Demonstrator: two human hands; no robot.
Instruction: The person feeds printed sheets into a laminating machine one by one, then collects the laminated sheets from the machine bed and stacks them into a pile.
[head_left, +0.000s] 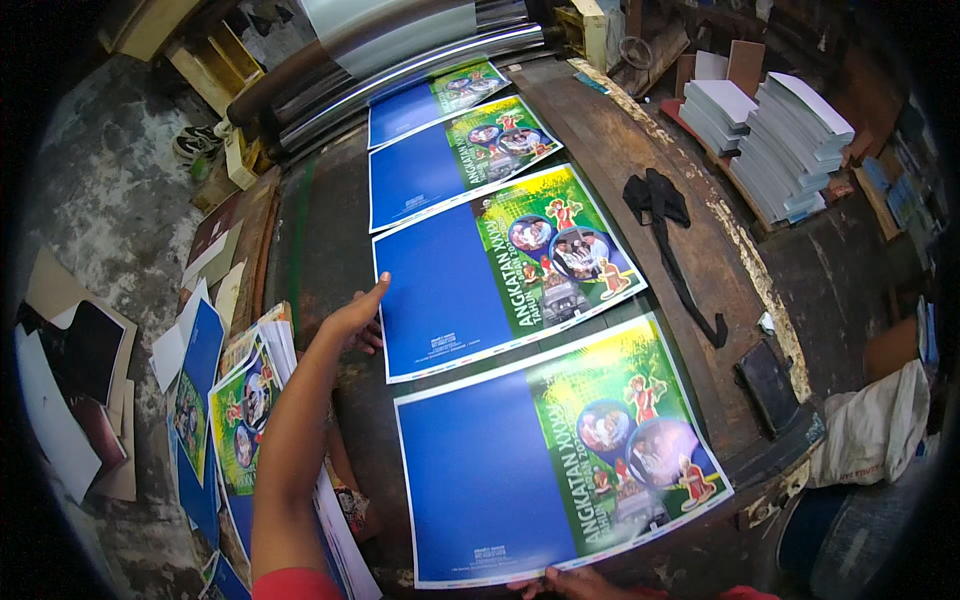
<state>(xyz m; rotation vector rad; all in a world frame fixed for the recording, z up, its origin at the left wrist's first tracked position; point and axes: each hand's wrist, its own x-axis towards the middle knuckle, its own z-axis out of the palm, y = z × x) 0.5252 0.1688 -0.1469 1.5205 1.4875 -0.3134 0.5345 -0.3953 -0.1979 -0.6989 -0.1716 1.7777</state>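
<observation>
A row of printed cover sheets lies along a dark worktable, each blue on its left half and green-yellow with round photos on its right. My left hand (pixel 358 318) is at the left edge of the second-nearest printed sheet (pixel 440 300), thumb raised and apart from the partly hidden fingers. At the bottom of the view, my right hand (pixel 572 584) grips the near edge of the nearest printed sheet (pixel 480 480), thumb at the margin; most of it is cut off. The farthest printed sheet (pixel 410 108) reaches up to a shiny metal roller (pixel 420 80).
A pile of similar printed sheets (pixel 240 400) stands left of my forearm. A black cloth strip (pixel 665 240) and a dark flat block (pixel 766 388) lie on the table's right side. Stacks of white paper (pixel 795 140) stand farther right, with a whitish sack (pixel 870 430) nearer.
</observation>
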